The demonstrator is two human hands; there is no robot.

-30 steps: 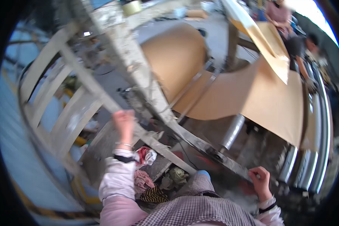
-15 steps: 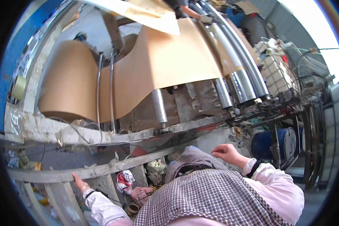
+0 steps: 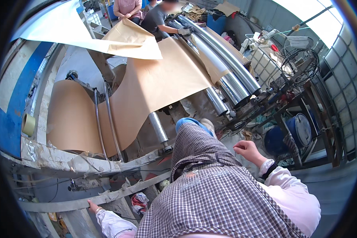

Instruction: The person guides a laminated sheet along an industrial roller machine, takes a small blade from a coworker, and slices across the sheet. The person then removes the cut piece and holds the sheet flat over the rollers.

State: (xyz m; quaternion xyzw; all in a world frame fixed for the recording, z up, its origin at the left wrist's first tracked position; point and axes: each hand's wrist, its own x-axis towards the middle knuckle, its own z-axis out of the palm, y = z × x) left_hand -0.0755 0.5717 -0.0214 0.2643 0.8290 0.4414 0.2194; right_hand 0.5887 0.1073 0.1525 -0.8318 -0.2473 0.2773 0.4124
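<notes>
My left hand (image 3: 94, 206) is at the lower left, closed on the edge of a grey metal rail (image 3: 67, 206) with slats beneath it. My right hand (image 3: 248, 151) hangs in the air to the right of my checked apron (image 3: 210, 198). Its fingers are loosely curled and nothing shows in them. One knee is raised under the apron, and a shoe (image 3: 207, 124) shows beyond it near the frame. Ahead, a wide brown paper web (image 3: 174, 79) runs from a large paper roll (image 3: 69, 119) across a short steel roller (image 3: 158, 127) to long shiny rollers (image 3: 222, 55).
A grey machine beam (image 3: 67, 162) crosses in front of me. A co-worker in dark clothing (image 3: 154, 20) touches the far rollers with a gloved hand; another person in pink (image 3: 127, 6) is behind. A blue drum (image 3: 297, 129), coiled cables (image 3: 305, 63) and caged tanks (image 3: 341, 55) stand to the right.
My view has tilted up and swung, bringing the co-workers into sight. My raised knee and shoe have come forward toward the machine. My left hand stays on the rail.
</notes>
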